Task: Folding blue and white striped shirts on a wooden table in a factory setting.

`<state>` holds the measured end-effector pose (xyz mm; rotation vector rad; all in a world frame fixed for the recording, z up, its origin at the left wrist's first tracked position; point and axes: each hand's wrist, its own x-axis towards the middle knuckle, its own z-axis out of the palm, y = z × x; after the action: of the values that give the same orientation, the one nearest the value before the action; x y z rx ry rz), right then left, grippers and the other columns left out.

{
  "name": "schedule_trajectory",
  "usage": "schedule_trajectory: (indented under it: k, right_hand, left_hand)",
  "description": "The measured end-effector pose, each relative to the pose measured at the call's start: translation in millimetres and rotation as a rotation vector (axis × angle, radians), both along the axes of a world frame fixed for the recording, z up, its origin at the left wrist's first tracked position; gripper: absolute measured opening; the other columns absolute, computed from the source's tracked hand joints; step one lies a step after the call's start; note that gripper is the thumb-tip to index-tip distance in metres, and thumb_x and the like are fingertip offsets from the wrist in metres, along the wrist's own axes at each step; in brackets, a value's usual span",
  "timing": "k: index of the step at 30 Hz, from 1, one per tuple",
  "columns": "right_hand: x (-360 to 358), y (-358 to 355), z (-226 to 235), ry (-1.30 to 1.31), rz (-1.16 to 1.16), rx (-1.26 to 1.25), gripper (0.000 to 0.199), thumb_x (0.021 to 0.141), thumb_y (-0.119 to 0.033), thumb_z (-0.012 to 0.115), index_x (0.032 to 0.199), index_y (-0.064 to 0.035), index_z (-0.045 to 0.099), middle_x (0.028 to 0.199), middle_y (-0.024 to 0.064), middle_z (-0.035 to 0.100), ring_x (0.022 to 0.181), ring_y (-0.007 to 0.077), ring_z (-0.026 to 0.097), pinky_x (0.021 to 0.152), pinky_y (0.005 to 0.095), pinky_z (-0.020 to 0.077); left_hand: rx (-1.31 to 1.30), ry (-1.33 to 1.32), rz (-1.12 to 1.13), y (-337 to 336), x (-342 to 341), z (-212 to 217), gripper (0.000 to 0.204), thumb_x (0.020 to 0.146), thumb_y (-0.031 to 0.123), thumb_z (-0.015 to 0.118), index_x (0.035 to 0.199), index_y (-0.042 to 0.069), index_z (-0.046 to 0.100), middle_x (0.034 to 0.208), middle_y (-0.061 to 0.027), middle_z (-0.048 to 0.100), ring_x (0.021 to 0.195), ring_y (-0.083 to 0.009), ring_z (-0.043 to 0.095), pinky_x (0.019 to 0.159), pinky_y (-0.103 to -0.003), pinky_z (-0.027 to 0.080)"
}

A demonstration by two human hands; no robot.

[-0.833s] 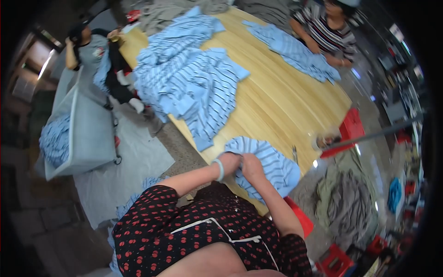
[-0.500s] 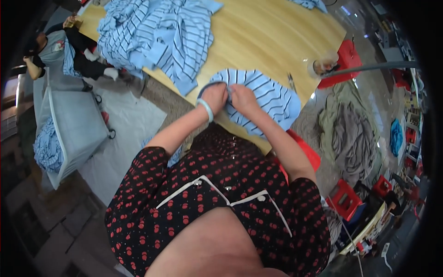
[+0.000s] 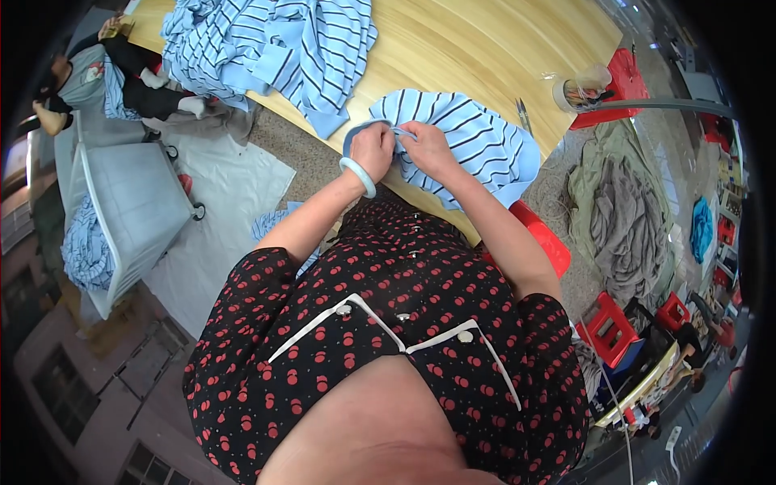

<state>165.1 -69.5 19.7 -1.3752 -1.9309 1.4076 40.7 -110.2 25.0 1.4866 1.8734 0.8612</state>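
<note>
A light blue garment with dark stripes lies on the near edge of the wooden table. My left hand, with a pale bangle on its wrist, grips a plain blue band at the garment's left end. Close beside it, my right hand pinches the same band between thumb and fingers. The fingertips of both hands nearly meet. Whether anything small sits between them is too fine to make out. The rest of the cloth spreads to the right, beneath my right hand and forearm.
More striped garments are heaped at the table's far left. Pointed tools and a container lie near the right edge. A wheeled bin stands left; a seated person is behind it. Red stools and grey cloth are at right.
The view has shifted slightly, so the tabletop things appear moved. My hands stay on the garment's band, with the right fingers drawn a little higher along it.
</note>
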Motion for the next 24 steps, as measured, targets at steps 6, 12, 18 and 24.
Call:
schedule_trajectory:
  k: [6,12,18,24]
  right_hand:
    - [0,-2,-3,-0.036,-0.002,0.006,0.022,0.07,-0.012,0.047,0.085,-0.0001,0.057,0.076,0.0203,0.057,0.073,0.0331,0.055,0.066,0.0373,0.0435]
    - [-4,-5,-11,-0.072,-0.022,0.079,0.021,0.071,-0.012,0.047,0.085,-0.0009,0.057,0.071,0.0189,0.057,0.067,0.0309,0.055,0.062,0.0357,0.0431]
    - [-6,-7,-10,-0.038,-0.022,0.071,0.021,0.071,-0.012,0.046,0.086,-0.0014,0.056,0.071,0.0183,0.056,0.065,0.0286,0.055,0.06,0.0338,0.0426]
    - [-11,-2,-9,0.046,-0.012,0.132,0.017,0.069,-0.008,0.045,0.081,-0.0026,0.056,0.072,0.0182,0.055,0.066,0.0317,0.054,0.06,0.0366,0.0427]
  left_hand:
    - [-0.089,-0.095,0.057,1,1,-11,0.017,0.073,0.012,0.047,0.071,-0.002,0.057,0.068,-0.0214,0.055,0.065,-0.0351,0.054,0.06,-0.038,0.043]
    - [-0.103,-0.131,0.155,-4,5,-23,0.019,0.073,0.012,0.045,0.071,-0.002,0.058,0.068,-0.0213,0.055,0.066,-0.0348,0.055,0.06,-0.038,0.043]
    - [-0.048,-0.111,0.186,-8,6,-16,0.018,0.075,0.012,0.046,0.074,-0.002,0.057,0.069,-0.0216,0.055,0.066,-0.0359,0.054,0.059,-0.039,0.042]
    - [0.039,-0.051,0.182,-7,2,-16,0.014,0.075,0.01,0.048,0.077,-0.001,0.056,0.069,-0.022,0.055,0.066,-0.0362,0.054,0.059,-0.039,0.042]
